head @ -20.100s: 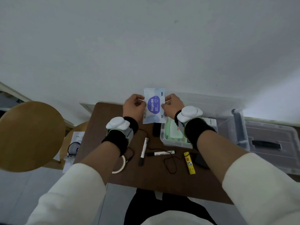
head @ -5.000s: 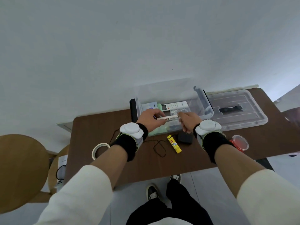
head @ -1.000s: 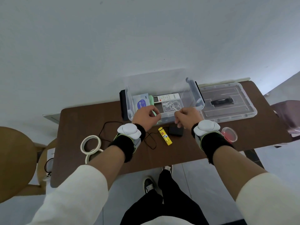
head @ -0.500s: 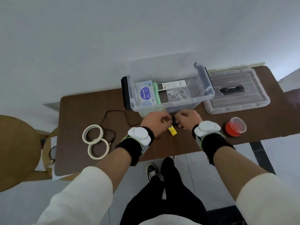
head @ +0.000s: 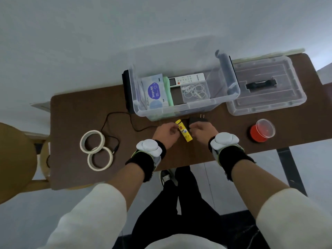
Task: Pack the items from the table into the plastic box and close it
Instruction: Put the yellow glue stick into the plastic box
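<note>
The clear plastic box (head: pixel 179 105) stands open at the table's far side. It holds a wipes pack (head: pixel 154 92), a white remote (head: pixel 186 79) and white earphones (head: pixel 195 89). Its lid (head: pixel 265 97) lies to its right. In front of the box, my right hand (head: pixel 203 130) is closed over a black plug adapter (head: pixel 197 120) whose prongs point at the box. My left hand (head: pixel 166 133) pinches the adapter's black cable (head: pixel 118 123), which trails off to the left. A yellow glue stick (head: pixel 184 132) lies on the table between my hands.
Two rolls of masking tape (head: pixel 97 151) lie on the left of the brown table (head: pixel 71 114). A red tub with a clear lid (head: pixel 262 131) sits at the right. A wooden stool (head: pixel 14 159) stands left of the table.
My hands have come back from the box's front wall to the table in front of it. They have closed on the black adapter and its cable beside the glue stick.
</note>
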Action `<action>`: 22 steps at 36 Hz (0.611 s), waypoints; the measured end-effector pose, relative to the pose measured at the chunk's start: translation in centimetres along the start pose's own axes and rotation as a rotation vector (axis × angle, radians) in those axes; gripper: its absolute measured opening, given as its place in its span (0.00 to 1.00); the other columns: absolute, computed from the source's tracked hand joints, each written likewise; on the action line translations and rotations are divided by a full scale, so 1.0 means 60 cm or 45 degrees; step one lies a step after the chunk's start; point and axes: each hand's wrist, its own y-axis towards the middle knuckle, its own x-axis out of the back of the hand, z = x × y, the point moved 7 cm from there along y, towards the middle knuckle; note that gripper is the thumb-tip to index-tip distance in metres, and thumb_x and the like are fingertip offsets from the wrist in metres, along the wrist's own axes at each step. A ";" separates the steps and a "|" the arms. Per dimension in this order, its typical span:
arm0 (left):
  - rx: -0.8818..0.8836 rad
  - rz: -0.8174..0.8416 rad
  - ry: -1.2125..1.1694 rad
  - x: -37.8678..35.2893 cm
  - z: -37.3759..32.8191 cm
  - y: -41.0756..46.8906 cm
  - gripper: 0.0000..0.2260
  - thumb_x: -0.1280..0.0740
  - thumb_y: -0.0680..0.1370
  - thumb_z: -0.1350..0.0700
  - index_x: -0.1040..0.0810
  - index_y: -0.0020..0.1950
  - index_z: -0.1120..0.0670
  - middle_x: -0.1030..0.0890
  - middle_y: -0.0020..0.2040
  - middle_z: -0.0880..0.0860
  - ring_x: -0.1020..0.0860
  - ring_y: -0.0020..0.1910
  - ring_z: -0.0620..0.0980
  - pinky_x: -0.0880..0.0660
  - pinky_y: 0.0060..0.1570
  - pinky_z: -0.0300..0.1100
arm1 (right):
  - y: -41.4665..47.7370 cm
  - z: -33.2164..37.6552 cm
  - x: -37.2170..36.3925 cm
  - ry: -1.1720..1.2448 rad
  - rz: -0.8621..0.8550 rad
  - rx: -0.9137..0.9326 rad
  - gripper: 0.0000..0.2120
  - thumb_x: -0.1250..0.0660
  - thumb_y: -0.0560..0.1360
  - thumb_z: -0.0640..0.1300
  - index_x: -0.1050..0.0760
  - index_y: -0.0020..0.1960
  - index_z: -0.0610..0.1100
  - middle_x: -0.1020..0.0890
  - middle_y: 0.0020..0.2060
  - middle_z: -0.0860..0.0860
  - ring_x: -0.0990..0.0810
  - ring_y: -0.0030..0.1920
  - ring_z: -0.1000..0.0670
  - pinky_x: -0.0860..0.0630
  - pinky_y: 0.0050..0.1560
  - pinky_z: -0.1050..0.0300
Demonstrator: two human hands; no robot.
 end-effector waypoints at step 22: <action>0.121 0.130 0.022 -0.048 0.015 0.036 0.17 0.35 0.74 0.62 0.26 0.63 0.57 0.18 0.54 0.57 0.21 0.54 0.56 0.24 0.56 0.48 | 0.029 -0.020 -0.049 0.024 0.172 -0.089 0.20 0.39 0.76 0.37 0.30 0.69 0.42 0.23 0.62 0.39 0.22 0.55 0.41 0.24 0.59 0.46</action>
